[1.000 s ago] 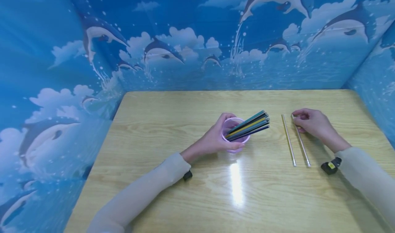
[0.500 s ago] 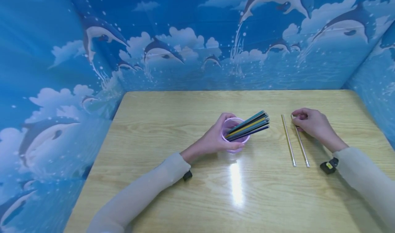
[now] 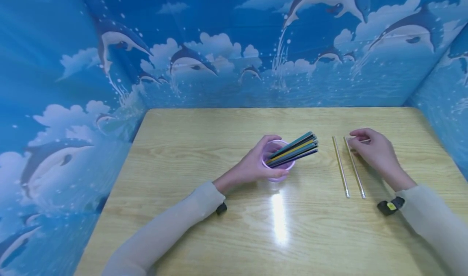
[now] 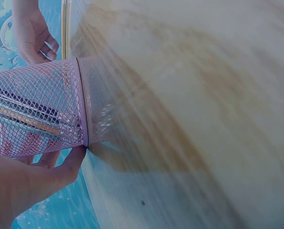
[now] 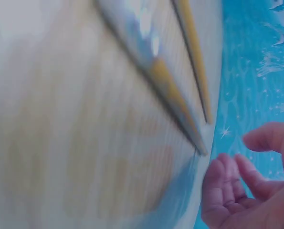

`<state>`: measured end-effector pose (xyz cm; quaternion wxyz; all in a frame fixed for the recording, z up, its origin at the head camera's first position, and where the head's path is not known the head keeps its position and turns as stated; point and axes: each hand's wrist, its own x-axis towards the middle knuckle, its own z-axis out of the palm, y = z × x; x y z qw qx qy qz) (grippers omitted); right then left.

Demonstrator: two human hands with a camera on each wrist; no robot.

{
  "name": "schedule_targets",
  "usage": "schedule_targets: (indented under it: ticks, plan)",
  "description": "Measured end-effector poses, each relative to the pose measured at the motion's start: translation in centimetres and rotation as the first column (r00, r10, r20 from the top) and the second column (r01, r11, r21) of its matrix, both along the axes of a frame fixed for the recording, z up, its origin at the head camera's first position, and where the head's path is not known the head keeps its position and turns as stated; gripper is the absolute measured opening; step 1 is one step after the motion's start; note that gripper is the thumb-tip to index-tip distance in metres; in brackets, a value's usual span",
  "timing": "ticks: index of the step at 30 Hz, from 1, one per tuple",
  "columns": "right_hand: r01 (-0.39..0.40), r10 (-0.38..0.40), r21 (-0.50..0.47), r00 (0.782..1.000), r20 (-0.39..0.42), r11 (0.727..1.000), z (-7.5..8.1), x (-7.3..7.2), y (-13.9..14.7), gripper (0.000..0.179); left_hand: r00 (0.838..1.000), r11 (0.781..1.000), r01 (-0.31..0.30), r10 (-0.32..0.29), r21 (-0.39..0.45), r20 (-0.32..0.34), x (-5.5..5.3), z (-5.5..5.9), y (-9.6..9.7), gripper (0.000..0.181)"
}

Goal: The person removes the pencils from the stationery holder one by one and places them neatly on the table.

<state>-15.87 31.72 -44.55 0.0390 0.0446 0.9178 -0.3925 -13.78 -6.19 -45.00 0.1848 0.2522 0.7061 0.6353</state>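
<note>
My left hand [image 3: 252,164] grips a pink mesh pencil cup [image 4: 41,78] around its side, thumb near the front and fingers behind. The cup stands upright on the table, and a bundle of dark, green and yellow pencils [image 3: 295,149] leans out of it to the right. Two more pencils, a left one [image 3: 341,168] and a right one [image 3: 355,169], lie side by side on the table. Just right of their far ends is my right hand [image 3: 376,152]. Seen in the right wrist view, its thumb and fingers [image 5: 218,191] are apart with nothing between them.
The wood-grain table [image 3: 190,146] is bounded by blue dolphin-print curtains [image 3: 219,77] at the back and sides. Light glares off the tabletop [image 3: 279,223] in front of the cup. A small black device [image 3: 390,206] sits at the right wrist.
My right hand, which pinched the far end of the right pencil, has let go and shifted slightly right. The left hand and the cup stay in place.
</note>
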Motion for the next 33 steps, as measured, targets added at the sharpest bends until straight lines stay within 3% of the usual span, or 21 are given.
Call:
schedule_targets:
  ticks: [3, 5, 8, 10, 13, 15, 18, 20, 25, 27, 33]
  plan:
    - [0.032, -0.034, -0.153, 0.999, -0.014, 0.988, 0.1, 0.9, -0.9, 0.044, 1.000, 1.000, -0.004, 0.004, -0.003, -0.003, 0.0, -0.1, -0.1, 0.088]
    - [0.046, -0.054, -0.258, 0.998, -0.023, 0.965, 0.2, 1.6, -1.6, 0.037, 1.000, 1.000, 0.005, -0.005, 0.005, -0.004, 0.0, -0.2, -0.2, 0.087]
    - [0.043, -0.068, -0.402, 0.997, -0.048, 0.915, 0.6, 2.7, -2.6, 0.023, 1.000, 0.999, 0.022, -0.022, 0.030, -0.003, 0.0, -0.3, -0.2, 0.086]
    - [0.029, -0.074, -0.502, 0.995, -0.071, 0.864, 0.9, 3.4, -3.4, 0.015, 1.000, 0.999, 0.031, -0.031, 0.045, 0.002, 0.0, -0.4, -0.2, 0.086]
    - [-0.002, -0.059, -0.580, 0.995, -0.085, 0.815, 1.4, 4.5, -4.8, 0.011, 0.999, 0.998, 0.033, -0.033, 0.055, 0.006, 0.0, -0.4, -0.1, 0.086]
    - [-0.021, -0.040, -0.579, 0.995, -0.094, 0.815, 1.8, 5.2, -5.7, 0.014, 1.000, 0.998, 0.030, -0.030, 0.052, 0.004, 0.0, -0.4, -0.1, 0.086]
    - [-0.054, -0.006, -0.520, 0.994, -0.113, 0.853, 2.4, 6.1, -6.9, 0.019, 1.000, 0.998, 0.030, -0.030, 0.050, 0.002, -0.1, -0.4, -0.1, 0.085]
    - [-0.079, 0.014, -0.508, 0.991, -0.130, 0.857, 2.7, 6.6, -7.7, 0.020, 0.999, 0.998, 0.032, -0.032, 0.052, 0.002, -0.1, -0.4, 0.0, 0.085]
    - [-0.141, 0.061, -0.570, 0.986, -0.157, 0.810, 3.3, 7.5, -8.9, 0.018, 0.999, 0.998, 0.036, -0.036, 0.051, 0.001, -0.2, -0.4, 0.0, 0.085]
    - [-0.158, 0.076, -0.566, 0.983, -0.167, 0.809, 3.5, 7.7, -9.3, 0.017, 0.999, 0.998, 0.038, -0.038, 0.049, 0.000, -0.2, -0.4, 0.0, 0.085]
    - [-0.136, 0.069, -0.449, 0.984, -0.163, 0.883, 4.0, 8.1, -10.6, 0.023, 0.999, 0.997, 0.046, -0.046, 0.054, -0.004, -0.2, -0.2, 0.1, 0.085]
